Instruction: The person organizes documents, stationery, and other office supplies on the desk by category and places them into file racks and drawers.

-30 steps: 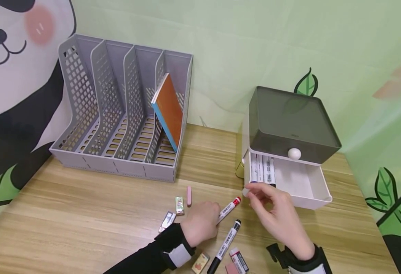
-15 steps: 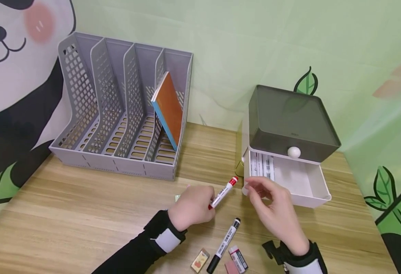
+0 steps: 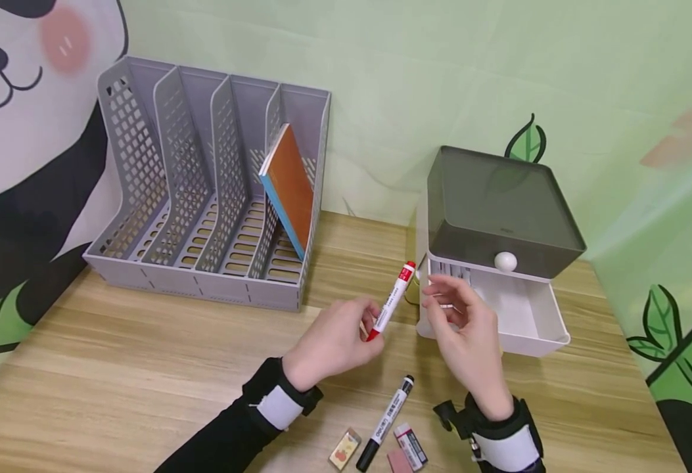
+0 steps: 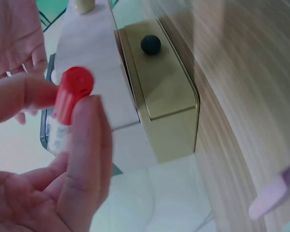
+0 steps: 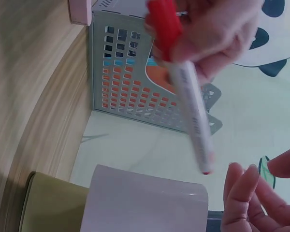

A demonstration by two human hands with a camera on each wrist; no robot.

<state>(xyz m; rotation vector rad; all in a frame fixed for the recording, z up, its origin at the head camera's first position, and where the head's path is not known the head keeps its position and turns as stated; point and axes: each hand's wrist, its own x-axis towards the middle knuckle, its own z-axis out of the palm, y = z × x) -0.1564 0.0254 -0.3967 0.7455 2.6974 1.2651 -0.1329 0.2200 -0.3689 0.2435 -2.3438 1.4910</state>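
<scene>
My left hand pinches a red whiteboard marker by one red end, above the table. The marker tilts up to the right, its other end near the drawer's left front corner. In the left wrist view its red end sits between thumb and fingers. My right hand, fingers loosely bent and holding nothing, hovers before the pulled-out white drawer. Several white markers lie in the drawer's left part, partly hidden by that hand.
A grey file rack holds an orange book. The drawer unit has a dark top. In front lie a black marker, a yellow eraser, a white-and-black eraser and a pink one. A yellowish box stands beside the unit.
My left hand has lifted the red marker off the table and carried it up and right, nearer the drawer. My right hand has shifted slightly upward. The erasers by my left hand are now hidden.
</scene>
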